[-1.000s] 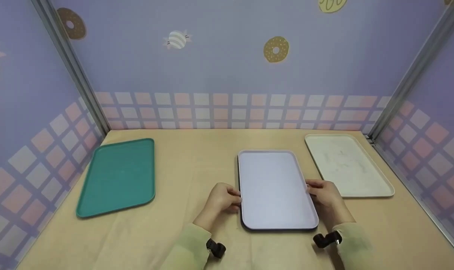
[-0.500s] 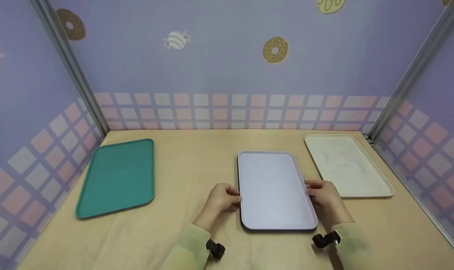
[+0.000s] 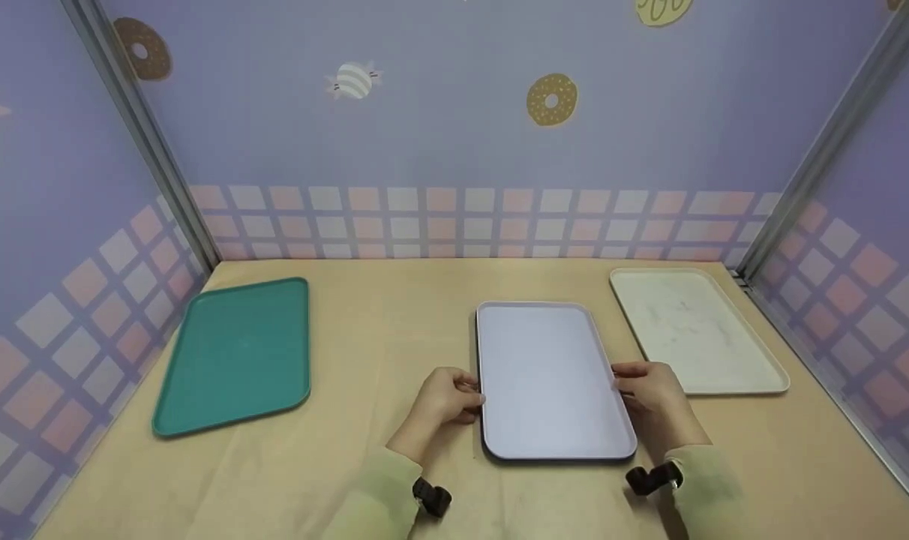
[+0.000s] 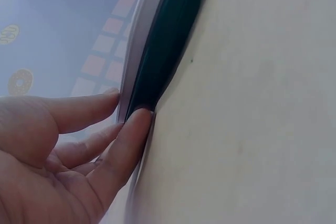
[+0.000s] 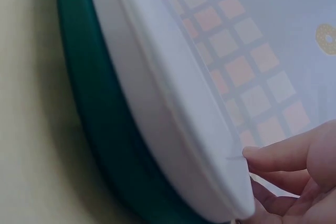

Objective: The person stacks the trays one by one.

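A pale lilac rectangular tray [image 3: 552, 379] lies on top of a dark green tray [image 4: 170, 30], whose edge shows beneath it in both wrist views. My left hand [image 3: 445, 396] pinches the left side of this stack, thumb at the lilac rim and a finger low against the dark green edge. On the opposite side my right hand [image 3: 653, 386] holds the right edge, its thumb [image 5: 257, 156] on the lilac rim. Its other fingers are partly hidden behind the tray corner in the right wrist view.
A teal tray [image 3: 237, 356] lies on the left of the cloth-covered table [image 3: 379, 315]. At the back right is an off-white tray [image 3: 694, 330] with grey smudges, close beside my right hand. Patterned panels [image 3: 439, 135] wall in the back and both sides.
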`<action>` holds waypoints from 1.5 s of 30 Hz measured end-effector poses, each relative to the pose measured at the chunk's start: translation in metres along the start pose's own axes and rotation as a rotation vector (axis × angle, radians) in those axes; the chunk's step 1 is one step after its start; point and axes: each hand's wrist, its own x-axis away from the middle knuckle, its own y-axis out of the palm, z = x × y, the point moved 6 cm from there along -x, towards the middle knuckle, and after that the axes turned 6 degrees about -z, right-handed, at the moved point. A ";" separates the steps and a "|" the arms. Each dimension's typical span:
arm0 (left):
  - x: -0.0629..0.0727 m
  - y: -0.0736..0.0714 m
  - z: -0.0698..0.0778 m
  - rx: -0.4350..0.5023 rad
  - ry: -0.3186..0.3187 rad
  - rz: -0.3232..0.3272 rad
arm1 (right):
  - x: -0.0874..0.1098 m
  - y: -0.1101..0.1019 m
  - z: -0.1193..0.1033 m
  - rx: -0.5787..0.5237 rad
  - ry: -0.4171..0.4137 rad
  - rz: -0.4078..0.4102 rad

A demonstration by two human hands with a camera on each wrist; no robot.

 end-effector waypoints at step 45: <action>0.058 -0.189 -0.003 0.265 -0.006 0.300 | -0.001 0.000 0.007 -0.095 0.023 -0.025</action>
